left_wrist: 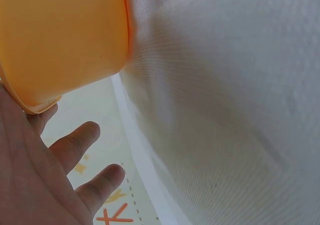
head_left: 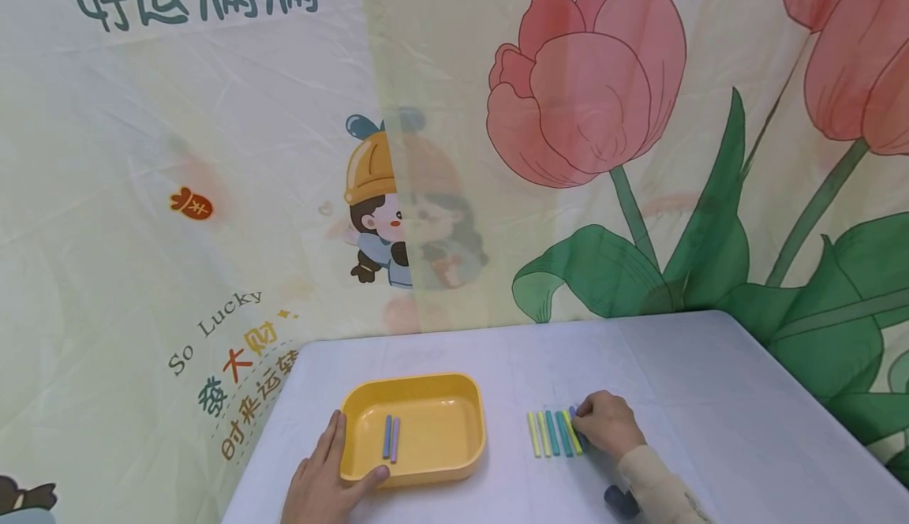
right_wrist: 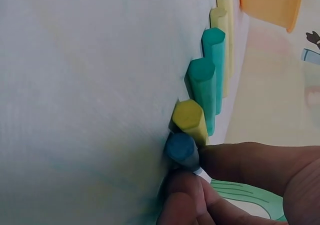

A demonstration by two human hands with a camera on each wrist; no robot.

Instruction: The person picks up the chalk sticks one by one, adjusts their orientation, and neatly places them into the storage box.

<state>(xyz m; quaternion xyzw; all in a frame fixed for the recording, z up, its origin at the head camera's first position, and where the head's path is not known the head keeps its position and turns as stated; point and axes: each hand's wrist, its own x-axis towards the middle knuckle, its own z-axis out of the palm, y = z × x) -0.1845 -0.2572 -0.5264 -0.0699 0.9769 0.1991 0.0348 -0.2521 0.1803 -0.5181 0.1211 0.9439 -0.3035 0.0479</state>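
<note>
While pinching the dark blue chalk stick (right_wrist: pixel 181 149) at the right end of the row, right hand (head_left: pixel 606 424) sits curled, thumb and fingertips closed on that stick's near end. Looks like the pick phase of a row-to-tray transfer, stick not yet lifted off the surface (head_left: pixel 710 382).

Row on the surface, left to right in the head view: two pale yellow sticks (head_left: pixel 538 434), two teal sticks (head_left: pixel 558 432), one brighter yellow stick (head_left: pixel 572 432), then the blue one, mostly hidden under the fingers. All lying flat, side by side, touching or nearly so.

Left hand (head_left: pixel 323 480) lies flat, fingers relaxed, against the near left corner of the yellow tray (head_left: pixel 469 398), thumb over the rim; steadies it, grips nothing. Wrist view confirms straight fingers beside the tray wall.

Tray already holds two sticks, blue (head_left: pixel 387 436) and purple (head_left: pixel 394 439), lying parallel near the middle. Tray sits left of the row, apart from it.

Next move, as a judgement: needs a clean vertical lift so the neighbouring yellow stick stays put, then a carry leftward over the tray rim. Risk: dragging the neighbour, or chalk snapping under a tight pinch.
</note>
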